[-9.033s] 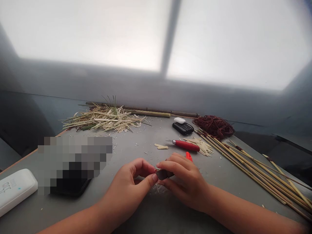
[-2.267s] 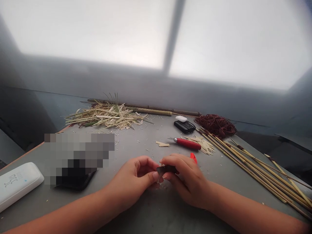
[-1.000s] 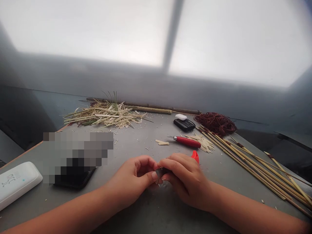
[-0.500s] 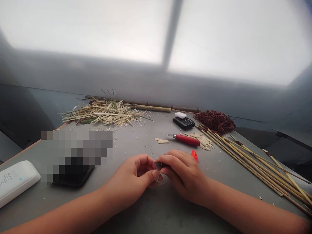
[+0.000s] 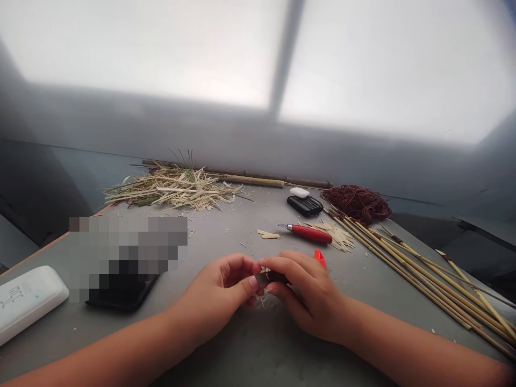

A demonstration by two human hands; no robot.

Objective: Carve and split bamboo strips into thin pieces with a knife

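In the middle foreground, my left hand (image 5: 226, 285) is closed in a pinch, its thumb beside a thin pale strip (image 5: 262, 301) that is mostly hidden by the fingers. My right hand (image 5: 308, 293) is closed around a small dark blade (image 5: 264, 279); its grip end is covered by the palm. The blade's tip lies against my left thumb, and the two hands almost touch. Just beyond my right hand sits a red plastic piece (image 5: 320, 258), partly covered by the fingers. Past it lies a red-handled knife (image 5: 310, 234) with its blade pointing left.
Pale slivers (image 5: 341, 235) lie by the red knife. Bamboo rods (image 5: 415, 263) spread along the right, near a dark red cord bundle (image 5: 358, 203). A heap of shavings (image 5: 177, 188) sits back left. A black flat object (image 5: 121, 295) and white device (image 5: 32, 301) are at left.
The dark blade has turned from standing more upright to lying flatter between my hands, its tip now at my left thumb. My right fingers have shifted slightly; things on the table stay put.
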